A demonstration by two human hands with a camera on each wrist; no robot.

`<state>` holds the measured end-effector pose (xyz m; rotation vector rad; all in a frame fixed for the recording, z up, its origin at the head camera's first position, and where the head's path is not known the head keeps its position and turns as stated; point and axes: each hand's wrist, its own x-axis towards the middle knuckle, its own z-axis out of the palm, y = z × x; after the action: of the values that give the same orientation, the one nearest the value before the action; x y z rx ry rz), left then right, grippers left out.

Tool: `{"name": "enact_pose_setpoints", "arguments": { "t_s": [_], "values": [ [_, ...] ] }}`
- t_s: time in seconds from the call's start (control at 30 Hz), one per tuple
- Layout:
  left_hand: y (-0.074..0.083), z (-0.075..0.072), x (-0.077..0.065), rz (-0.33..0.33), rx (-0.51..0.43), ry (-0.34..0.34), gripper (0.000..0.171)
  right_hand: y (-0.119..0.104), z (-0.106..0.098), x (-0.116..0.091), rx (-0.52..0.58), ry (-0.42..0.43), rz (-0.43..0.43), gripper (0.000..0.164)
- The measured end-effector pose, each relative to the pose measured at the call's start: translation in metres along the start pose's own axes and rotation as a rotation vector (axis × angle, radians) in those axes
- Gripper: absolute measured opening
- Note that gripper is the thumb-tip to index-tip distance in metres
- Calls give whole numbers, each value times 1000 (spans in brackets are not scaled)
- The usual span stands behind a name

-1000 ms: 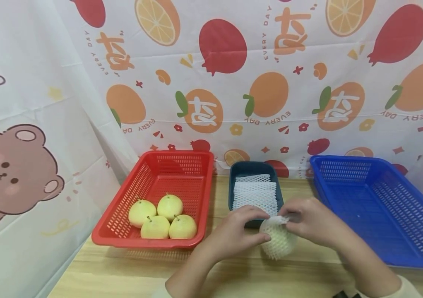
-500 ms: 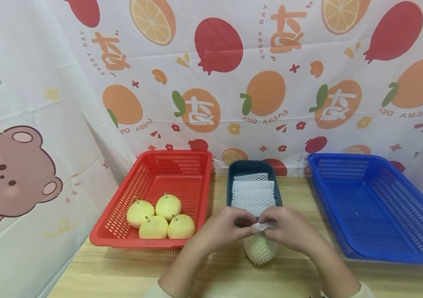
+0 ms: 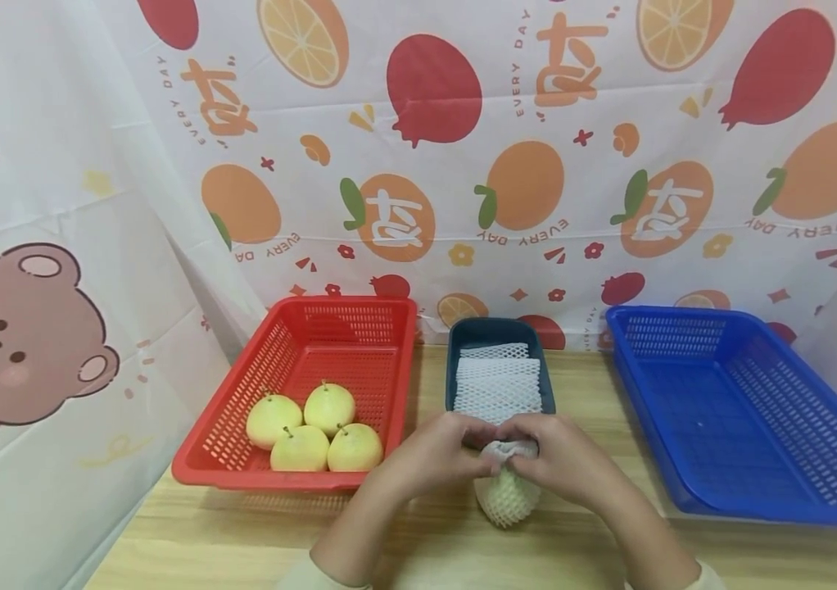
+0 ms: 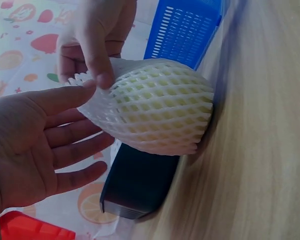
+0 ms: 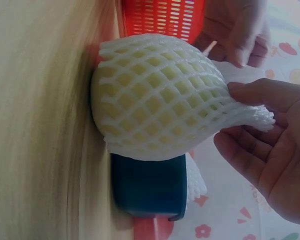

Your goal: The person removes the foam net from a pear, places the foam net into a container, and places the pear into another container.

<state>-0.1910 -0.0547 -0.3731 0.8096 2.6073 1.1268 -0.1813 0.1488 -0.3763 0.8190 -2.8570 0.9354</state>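
A pale yellow pear sits on the table inside a white foam net sleeve, whose gathered end points up. At that end, my left hand pinches the net's edge between thumb and fingers; its other fingers spread loosely in the left wrist view. Opposite, my right hand pinches the net's other side, thumb in front and fingers behind. Through the mesh the pear's skin shows, and its lower side is bare in the right wrist view. Just behind the hands stands a dark teal tray with flat foam nets.
To the left, a red basket holds several yellow pears. A blue basket stands on the right. The wooden table meets a fruit-printed cloth at the back.
Both hands and the netted pear have shifted left, in front of the tray. The right hand has come closer to the left, and the net's top looks more opened out than half a second ago.
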Motion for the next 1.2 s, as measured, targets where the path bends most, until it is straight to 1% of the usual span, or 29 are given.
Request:
{"name": "enact_pose_setpoints", "arguments": {
  "t_s": [0.1,0.23,0.3,0.37,0.47,0.53,0.73,0.93,1.07,1.2],
  "values": [
    [-1,2,1,18,56,-22,24,1,-1,-1,15,-15,-2,26],
    [-2,3,1,43,86,-11,11,4,-8,-4,54,-59,-9,32],
    [-2,3,0,50,95,-6,10,6,-12,-5,65,-92,-8,36],
    [-2,3,0,41,95,-11,10,8,-16,-7,69,-116,-10,37],
    [-1,2,0,27,81,-23,11,11,-20,-8,43,-128,-16,36],
    [-1,2,0,24,69,-27,11,12,-22,-8,29,-121,-17,31],
    [-1,2,0,68,42,-16,10,12,-22,-8,38,-89,-7,20],
    [1,2,1,96,-1,0,10,9,-21,-8,48,-31,-18,17],
    [1,4,1,139,-5,27,7,7,-21,-8,53,-2,-34,18],
    [3,5,1,146,-17,59,7,6,-21,-7,67,17,-44,17]
  ]
}}
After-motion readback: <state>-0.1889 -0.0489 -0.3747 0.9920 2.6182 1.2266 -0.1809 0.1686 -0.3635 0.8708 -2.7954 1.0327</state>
